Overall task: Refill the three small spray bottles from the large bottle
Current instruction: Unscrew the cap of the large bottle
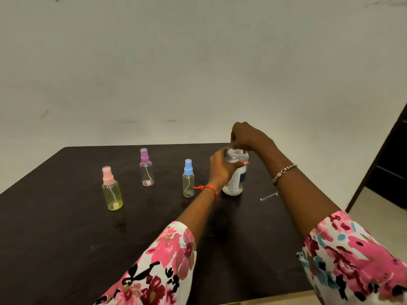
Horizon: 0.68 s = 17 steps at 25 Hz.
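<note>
A large clear bottle (235,181) with a white label stands upright on the dark table (66,227). My left hand (222,166) grips its shoulder. My right hand (244,137) is curled over its neck; the threaded mouth shows just below the fingers, and whether they hold a cap is hidden. Three small spray bottles stand to the left, all with caps on: a pink-capped yellow one (111,190), a purple-capped clear one (146,168) and a blue-capped one (188,179) closest to the large bottle.
A thin silvery chain-like item (269,196) lies on the table right of the large bottle. A pale wall rises behind the table. A dark door or cabinet (389,168) stands at the right edge, beyond the table's right side.
</note>
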Each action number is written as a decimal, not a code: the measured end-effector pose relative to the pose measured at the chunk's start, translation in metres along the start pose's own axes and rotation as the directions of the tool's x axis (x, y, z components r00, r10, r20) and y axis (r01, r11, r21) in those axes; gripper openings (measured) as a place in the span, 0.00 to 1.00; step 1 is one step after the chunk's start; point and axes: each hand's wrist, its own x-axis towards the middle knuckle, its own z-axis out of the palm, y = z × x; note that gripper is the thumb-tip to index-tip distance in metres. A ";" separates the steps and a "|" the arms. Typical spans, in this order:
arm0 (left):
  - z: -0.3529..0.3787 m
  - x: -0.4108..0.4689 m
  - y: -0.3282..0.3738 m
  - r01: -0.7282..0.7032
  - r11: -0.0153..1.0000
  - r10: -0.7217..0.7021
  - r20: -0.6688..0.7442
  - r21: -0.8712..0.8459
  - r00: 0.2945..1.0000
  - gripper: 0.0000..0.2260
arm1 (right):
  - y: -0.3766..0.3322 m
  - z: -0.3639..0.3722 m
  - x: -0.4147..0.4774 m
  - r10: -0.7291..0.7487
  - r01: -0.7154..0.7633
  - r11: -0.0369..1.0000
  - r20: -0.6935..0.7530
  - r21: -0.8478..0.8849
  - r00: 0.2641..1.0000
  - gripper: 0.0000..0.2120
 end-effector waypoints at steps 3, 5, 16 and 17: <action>0.000 0.001 -0.001 -0.011 1.000 0.011 0.008 0.004 1.000 0.23 | 0.000 -0.002 0.000 0.001 0.000 0.998 -0.013 0.056 1.000 0.15; 0.000 0.001 -0.001 -0.021 1.000 0.022 0.007 -0.009 1.000 0.22 | -0.002 0.002 -0.004 0.016 -0.017 1.000 -0.119 -0.015 0.993 0.19; -0.001 -0.002 0.000 -0.014 1.000 0.014 0.012 -0.006 1.000 0.23 | 0.004 0.001 0.001 -0.011 0.009 1.000 -0.083 -0.025 0.996 0.15; -0.001 -0.002 0.000 -0.013 1.000 0.014 0.014 -0.010 1.000 0.23 | 0.004 0.001 0.001 -0.017 0.016 1.000 -0.062 -0.016 0.998 0.12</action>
